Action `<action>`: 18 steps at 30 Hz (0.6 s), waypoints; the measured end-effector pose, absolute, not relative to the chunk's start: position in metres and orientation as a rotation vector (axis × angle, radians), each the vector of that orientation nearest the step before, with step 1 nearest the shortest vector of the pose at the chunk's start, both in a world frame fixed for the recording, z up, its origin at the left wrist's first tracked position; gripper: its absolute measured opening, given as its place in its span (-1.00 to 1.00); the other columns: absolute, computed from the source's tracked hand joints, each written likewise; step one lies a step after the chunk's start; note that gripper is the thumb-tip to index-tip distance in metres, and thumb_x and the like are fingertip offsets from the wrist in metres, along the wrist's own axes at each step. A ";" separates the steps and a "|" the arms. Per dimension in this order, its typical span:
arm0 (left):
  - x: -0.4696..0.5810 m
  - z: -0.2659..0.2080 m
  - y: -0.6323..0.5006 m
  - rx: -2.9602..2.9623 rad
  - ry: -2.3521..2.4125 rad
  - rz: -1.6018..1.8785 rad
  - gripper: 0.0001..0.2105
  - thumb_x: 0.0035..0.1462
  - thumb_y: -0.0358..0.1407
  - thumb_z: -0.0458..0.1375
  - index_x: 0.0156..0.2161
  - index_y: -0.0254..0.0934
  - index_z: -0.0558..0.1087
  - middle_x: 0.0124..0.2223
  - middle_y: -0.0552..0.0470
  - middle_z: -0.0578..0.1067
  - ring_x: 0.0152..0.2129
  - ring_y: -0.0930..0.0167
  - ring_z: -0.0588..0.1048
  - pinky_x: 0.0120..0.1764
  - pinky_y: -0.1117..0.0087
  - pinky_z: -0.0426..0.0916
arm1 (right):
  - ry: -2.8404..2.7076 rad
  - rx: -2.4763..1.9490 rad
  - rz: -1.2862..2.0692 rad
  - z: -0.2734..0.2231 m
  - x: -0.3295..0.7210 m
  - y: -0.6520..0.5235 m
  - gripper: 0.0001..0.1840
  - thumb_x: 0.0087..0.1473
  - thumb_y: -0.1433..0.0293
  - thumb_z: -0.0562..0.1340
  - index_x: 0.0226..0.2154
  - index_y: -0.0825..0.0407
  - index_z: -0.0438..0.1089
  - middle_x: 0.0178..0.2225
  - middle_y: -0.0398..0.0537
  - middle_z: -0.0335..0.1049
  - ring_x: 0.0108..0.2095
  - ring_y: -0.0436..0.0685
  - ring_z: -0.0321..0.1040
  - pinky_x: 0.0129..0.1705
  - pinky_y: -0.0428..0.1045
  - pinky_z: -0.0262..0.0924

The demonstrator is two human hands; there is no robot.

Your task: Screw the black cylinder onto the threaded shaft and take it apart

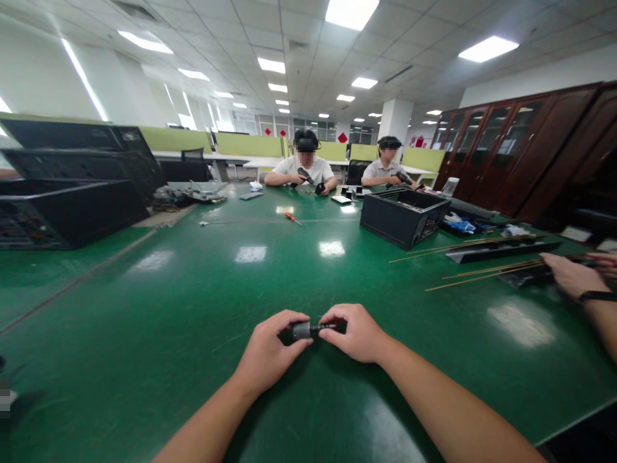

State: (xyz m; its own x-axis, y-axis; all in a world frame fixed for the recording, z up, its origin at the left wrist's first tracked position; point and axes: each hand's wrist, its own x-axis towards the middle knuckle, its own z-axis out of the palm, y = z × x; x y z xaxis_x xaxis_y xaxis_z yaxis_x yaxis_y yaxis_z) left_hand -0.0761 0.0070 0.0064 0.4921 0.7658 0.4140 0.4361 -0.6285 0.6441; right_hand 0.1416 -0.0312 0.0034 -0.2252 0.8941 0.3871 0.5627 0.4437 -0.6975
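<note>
Cylindrical metal part (302, 330), grey, with a thin dark shaft (316, 328): one, held crosswise above the table, barrel to the left, shaft pointing right. Left hand (267, 352): thumb below and fingers above, gripping the barrel between their tips. Right hand (359, 334): thumb and forefinger pinching the shaft, its far end lying within the curl of the fingers.

Table (193, 308): green, glossy, beneath both hands. Thin rods (475, 277): several, yellowish, ahead and to the right, near a co-worker's hand (573, 273) with a dark wristband. Screwdriver (290, 217): orange-handled, well apart, lying straight ahead. Computer case (389, 218): black, open-topped, beyond the rods. Further cases (91, 215): dark, grouped at far left. Seated people (315, 168): two, across the table, each holding a dark tool.
</note>
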 end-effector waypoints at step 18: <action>-0.077 0.009 0.007 2.286 1.008 0.986 -0.77 0.00 -0.34 0.31 -0.17 -0.16 0.52 -0.21 0.07 0.59 -0.26 0.35 0.55 -0.13 0.33 0.42 | -1.912 -1.253 0.538 0.007 0.142 -0.032 -0.90 0.05 0.40 0.32 -0.31 0.04 0.54 -0.38 -0.10 0.51 -0.36 0.05 0.41 -0.27 -0.07 0.22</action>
